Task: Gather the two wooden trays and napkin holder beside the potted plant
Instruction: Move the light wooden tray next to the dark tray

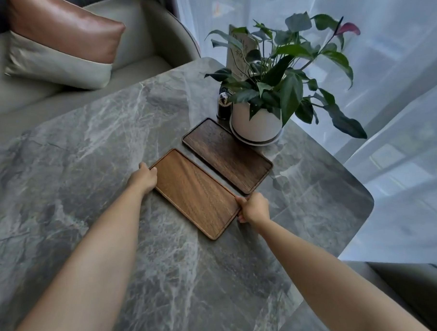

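Note:
A light brown wooden tray [196,191] lies flat on the grey marble table [86,151]. My left hand [144,178] grips its far left short edge, and my right hand [253,208] grips its near right short edge. Right beside it, on the far side, a darker wooden tray [227,153] lies parallel, its far corner next to the potted plant [257,121] in a white pot. I see no napkin holder that I can identify; a small dark container with a shiny cap [223,106] stands just left of the pot.
A paper card on a stand [241,54] rises behind the plant's leaves. A grey sofa with a brown and grey cushion [62,47] is beyond the table's far left edge. Sheer curtains [397,107] hang along the right. The table's rounded corner [364,204] is at right.

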